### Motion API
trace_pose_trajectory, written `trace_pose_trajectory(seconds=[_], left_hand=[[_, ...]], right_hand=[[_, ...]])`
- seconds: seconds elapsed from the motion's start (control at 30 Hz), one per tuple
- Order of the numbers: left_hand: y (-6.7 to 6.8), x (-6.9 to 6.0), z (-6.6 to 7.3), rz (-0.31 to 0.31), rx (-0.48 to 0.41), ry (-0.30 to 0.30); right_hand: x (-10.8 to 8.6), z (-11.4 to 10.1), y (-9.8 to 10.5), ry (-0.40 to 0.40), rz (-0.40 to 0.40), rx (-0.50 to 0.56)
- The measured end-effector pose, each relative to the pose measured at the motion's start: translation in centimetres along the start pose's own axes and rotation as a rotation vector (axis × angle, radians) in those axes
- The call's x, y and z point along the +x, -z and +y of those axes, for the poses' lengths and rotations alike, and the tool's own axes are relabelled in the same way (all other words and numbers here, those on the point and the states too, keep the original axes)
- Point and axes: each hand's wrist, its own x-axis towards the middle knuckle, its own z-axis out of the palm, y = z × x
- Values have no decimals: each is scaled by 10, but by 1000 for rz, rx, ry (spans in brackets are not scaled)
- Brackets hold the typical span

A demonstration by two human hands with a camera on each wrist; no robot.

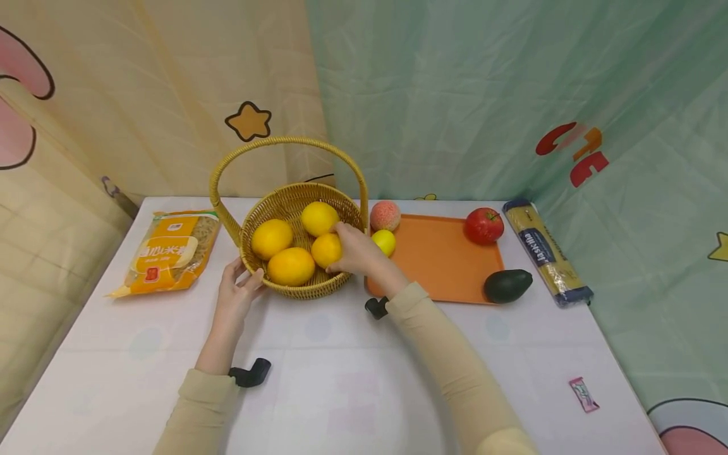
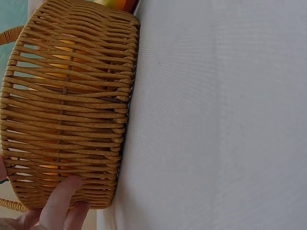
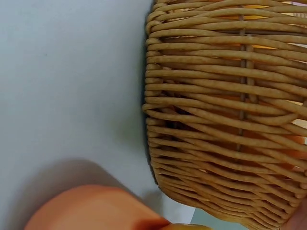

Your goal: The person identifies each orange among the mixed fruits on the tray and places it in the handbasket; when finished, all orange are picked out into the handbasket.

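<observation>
A round wicker basket (image 1: 309, 292) with a tall arched handle stands on the white table and holds several oval yellow fruits (image 1: 291, 266). My left hand (image 1: 236, 297) grips the basket's left side, thumb at the rim; its fingers (image 2: 60, 201) lie on the woven outer wall in the left wrist view. Reaching over the right rim, my right hand (image 1: 364, 249) pinches a yellow fruit (image 1: 325, 250) inside the basket, between fingers and thumb. That grip is hidden in the right wrist view, where the basket wall (image 3: 225, 110) fills the right side.
An orange tray (image 1: 440, 259) lies right of the basket. A peach (image 1: 385, 215), a greenish-yellow fruit (image 1: 384, 242), a red apple (image 1: 484, 226) and an avocado (image 1: 507, 286) sit around its edges. Packaged goods (image 1: 170, 253) lie left, pasta (image 1: 546, 253) right, a pink sachet (image 1: 583, 395) at front right.
</observation>
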Motion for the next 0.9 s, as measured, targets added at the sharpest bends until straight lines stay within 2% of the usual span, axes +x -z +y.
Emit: trace_pose_trajectory(seconds=[0.2, 0.37, 0.47, 0.57, 0.73, 0.9], left_hand=[[-1, 2, 0, 3, 11, 0], [1, 2, 0, 2, 34, 16], [3, 3, 1, 3, 42, 18], [3, 3, 1, 3, 44, 16], [5, 2, 1, 6, 51, 12], [10, -4, 8, 46, 53, 14]], right_hand=[[2, -2, -2, -37, -2, -34], [-2, -2, -3, -13, 16, 0], [-6, -1, -2, 12, 56, 37], [-11, 1, 1, 27, 120, 96], [-23, 8, 7, 39, 224, 249], [-43, 20, 18, 33, 288, 480]])
